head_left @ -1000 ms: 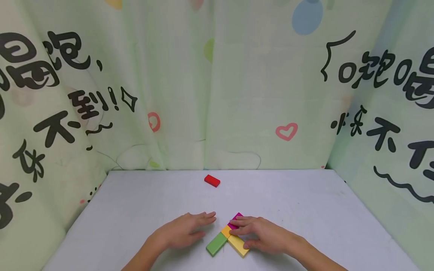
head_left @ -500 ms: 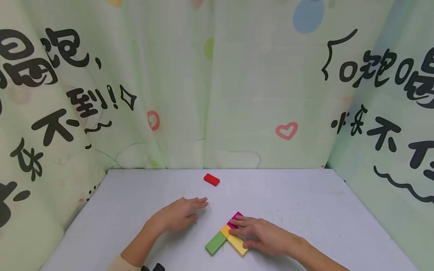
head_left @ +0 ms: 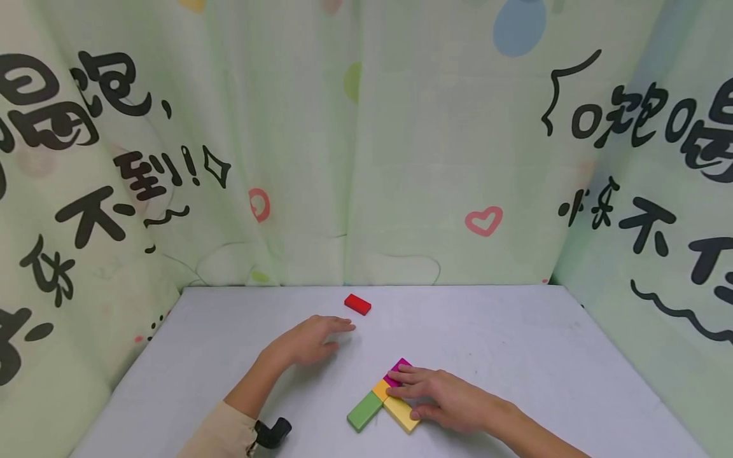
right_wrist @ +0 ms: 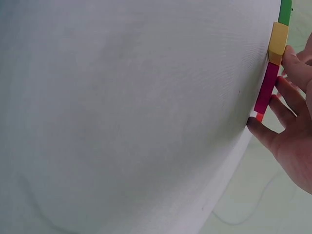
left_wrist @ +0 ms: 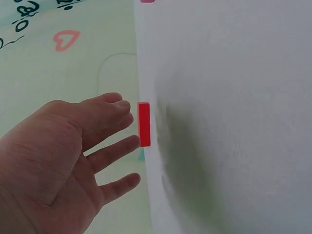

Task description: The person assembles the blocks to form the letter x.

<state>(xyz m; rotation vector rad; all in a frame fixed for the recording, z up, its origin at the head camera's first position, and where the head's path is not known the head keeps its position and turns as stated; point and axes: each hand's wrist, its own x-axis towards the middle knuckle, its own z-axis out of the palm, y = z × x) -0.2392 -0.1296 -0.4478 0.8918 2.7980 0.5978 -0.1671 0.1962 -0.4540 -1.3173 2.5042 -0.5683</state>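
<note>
My left hand (head_left: 312, 338) hovers over the far middle of the table with its fingers extended and nothing in it. Just beyond its fingertips lies a red block (head_left: 357, 304), also seen past the fingers in the left wrist view (left_wrist: 145, 124). Closer in, several blocks lie joined end to side: a green block (head_left: 364, 412), a small orange block (head_left: 380, 390), a yellow block (head_left: 399, 415) and a magenta block (right_wrist: 267, 87). My right hand (head_left: 443, 399) rests on this group with spread fingers, the thumb at the yellow block and fingertips over the magenta one, which is partly covered.
The white table (head_left: 515, 343) ends at a pale green curtain (head_left: 412, 159) at the back and on both sides. A black wrist device (head_left: 273, 432) sits at the left sleeve (head_left: 220, 432).
My left hand has moved away from beside the joined blocks, forward toward the red block, and its sleeve has come into view. The right hand and the blocks have stayed put.
</note>
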